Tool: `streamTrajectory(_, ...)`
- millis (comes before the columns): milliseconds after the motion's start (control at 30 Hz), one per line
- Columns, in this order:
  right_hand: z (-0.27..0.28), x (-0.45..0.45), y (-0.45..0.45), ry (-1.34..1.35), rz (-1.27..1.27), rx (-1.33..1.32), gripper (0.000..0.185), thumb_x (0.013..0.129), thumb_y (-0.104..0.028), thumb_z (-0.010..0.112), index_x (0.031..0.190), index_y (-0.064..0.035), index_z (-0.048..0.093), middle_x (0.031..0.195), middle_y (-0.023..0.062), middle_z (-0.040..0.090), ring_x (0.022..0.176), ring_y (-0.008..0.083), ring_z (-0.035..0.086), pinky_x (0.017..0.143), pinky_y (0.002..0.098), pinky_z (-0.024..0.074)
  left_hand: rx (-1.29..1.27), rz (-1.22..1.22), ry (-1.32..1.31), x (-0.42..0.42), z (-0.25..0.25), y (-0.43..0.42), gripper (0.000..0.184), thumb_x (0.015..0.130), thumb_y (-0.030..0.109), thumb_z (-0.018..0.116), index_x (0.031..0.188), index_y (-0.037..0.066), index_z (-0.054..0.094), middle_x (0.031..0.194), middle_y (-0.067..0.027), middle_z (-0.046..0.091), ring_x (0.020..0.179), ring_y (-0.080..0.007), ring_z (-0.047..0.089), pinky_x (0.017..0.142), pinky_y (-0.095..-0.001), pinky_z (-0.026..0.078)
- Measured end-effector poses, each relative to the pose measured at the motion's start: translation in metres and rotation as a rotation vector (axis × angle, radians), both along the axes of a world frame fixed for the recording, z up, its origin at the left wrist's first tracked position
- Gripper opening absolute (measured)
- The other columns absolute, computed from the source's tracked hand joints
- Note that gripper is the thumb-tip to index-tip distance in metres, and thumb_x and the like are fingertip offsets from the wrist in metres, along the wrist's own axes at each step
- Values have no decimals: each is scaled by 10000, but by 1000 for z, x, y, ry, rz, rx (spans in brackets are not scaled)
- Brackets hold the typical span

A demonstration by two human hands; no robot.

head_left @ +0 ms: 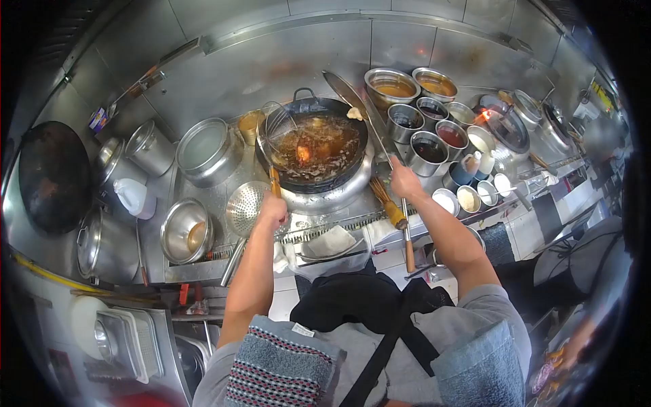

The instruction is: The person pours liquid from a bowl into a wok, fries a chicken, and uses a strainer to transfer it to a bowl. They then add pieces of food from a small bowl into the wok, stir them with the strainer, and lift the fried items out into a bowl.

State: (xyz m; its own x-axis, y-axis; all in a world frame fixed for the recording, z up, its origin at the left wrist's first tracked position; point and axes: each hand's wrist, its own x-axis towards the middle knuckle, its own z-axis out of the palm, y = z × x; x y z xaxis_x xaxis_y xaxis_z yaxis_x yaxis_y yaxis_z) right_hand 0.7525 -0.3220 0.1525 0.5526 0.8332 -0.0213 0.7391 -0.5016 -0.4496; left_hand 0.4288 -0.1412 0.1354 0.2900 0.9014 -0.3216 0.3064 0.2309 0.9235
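Note:
My left hand [273,211] is closed round the wooden handle of a wire strainer [279,129], whose round head sits at the left side of the wok. Dark oil bubbles in the black wok [268,159], with browned food [304,152] in it. My right hand [405,180] grips the metal shaft of a long-handled skimmer [344,88]. Its round head is tilted over the wok's right rim, and its wooden end points back towards me. A pale piece of food [354,114] is at the skimmer's lower edge.
A perforated ladle [247,207] lies left of the wok, near a steel bowl [178,234] and lidded pot [203,144]. Sauce pots [428,149] crowd the right side. A bamboo brush [388,203] lies before the wok. Another person [583,254] stands at right.

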Motion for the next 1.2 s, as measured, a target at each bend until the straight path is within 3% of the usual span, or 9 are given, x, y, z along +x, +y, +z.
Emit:
streamTrajectory(167,14,-1,2,64,28,69,350,865,-65,463,1211,-44,421,963,337,632,961,482,613,831,556,468,-71,-81,-71,-1,-2,1,187,752,-120,431,916,-39,466,595,-133,493,381,-211,454,320,-373,285)
streamTrajectory(233,22,-15,-7,141,51,106,334,883,-77,456,1213,-42,422,963,336,631,959,485,611,830,555,465,-220,-162,-84,-6,-6,6,134,782,-62,504,887,6,458,632,-106,479,482,-215,502,390,-372,405)
streamTrajectory(633,-42,-52,-27,377,231,77,369,914,-112,477,1277,-61,436,968,334,619,964,506,584,849,540,448,-133,-24,-17,26,-21,-34,34,826,-50,490,843,-26,472,677,-99,506,473,-207,498,384,-359,418)
streamTrajectory(667,-42,-50,-29,378,221,100,377,910,-106,477,1282,-58,431,954,333,620,950,509,586,838,545,449,-79,-136,103,22,-35,-22,392,801,-60,410,1183,-62,318,767,-193,558,548,-263,592,422,-388,477)
streamTrajectory(767,-39,-53,-30,274,191,125,363,918,-111,470,1273,-62,410,906,333,616,879,511,596,782,555,454,312,-85,446,19,-74,-11,453,811,-41,417,1243,-94,292,860,-264,606,570,-294,623,453,-410,490)
streamTrajectory(900,-23,-67,-31,193,118,75,333,897,-84,463,1225,-47,421,902,342,616,890,520,587,796,585,431,383,-117,604,25,-48,-33,518,812,-24,433,1287,-126,252,918,-306,623,607,-311,648,499,-436,499)
streamTrajectory(967,-22,-74,-34,210,137,85,316,896,-86,464,1208,-51,422,901,346,611,887,520,586,788,589,426,66,-29,272,33,-17,-45,441,806,-57,426,1227,-85,299,801,-247,602,555,-297,603,486,-444,486)
streamTrajectory(1067,-31,-78,-31,202,153,73,297,898,-92,465,1190,-60,423,888,352,602,873,523,582,769,591,421,-283,-132,-109,36,-56,-14,304,803,-89,434,1095,-40,366,697,-178,532,509,-249,535,452,-403,459)
streamTrajectory(1200,-62,-70,-18,196,175,206,318,903,-100,468,1216,-69,423,873,336,604,833,519,585,746,588,427,-366,-141,-315,38,-24,-32,75,786,-63,502,796,1,464,652,-122,505,530,-233,515,468,-382,446)
